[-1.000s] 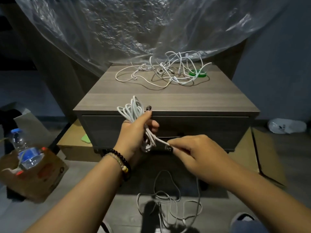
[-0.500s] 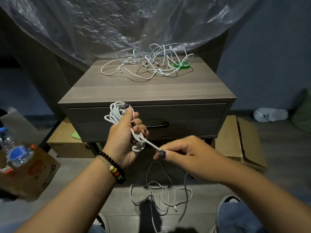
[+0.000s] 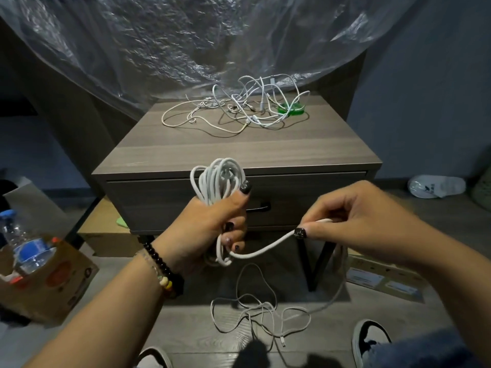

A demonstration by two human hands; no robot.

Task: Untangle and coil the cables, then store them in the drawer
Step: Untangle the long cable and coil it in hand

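Note:
My left hand point(image 3: 212, 224) grips a coiled bundle of white cable point(image 3: 220, 179) in front of the shut drawer point(image 3: 305, 197) of a grey wooden nightstand point(image 3: 239, 152). My right hand point(image 3: 350, 219) pinches the same cable's free strand point(image 3: 265, 249), stretched out to the right of the coil. The rest of that cable hangs down and lies in loose loops on the floor point(image 3: 260, 312). A tangle of several white cables point(image 3: 244, 107) sits at the back of the nightstand top, partly over a green object point(image 3: 291, 108).
A cardboard box point(image 3: 50, 285) with a water bottle point(image 3: 25, 248) stands at the left. Flat cardboard point(image 3: 382, 280) lies on the floor at the right, a white slipper point(image 3: 435, 185) beyond it. Clear plastic sheeting point(image 3: 186, 41) hangs behind the nightstand. My shoes point(image 3: 372, 338) show at the bottom.
My right hand has pulled the strand farther right, away from the coil, so a longer stretch spans between the hands. The left hand has risen a little with the coil.

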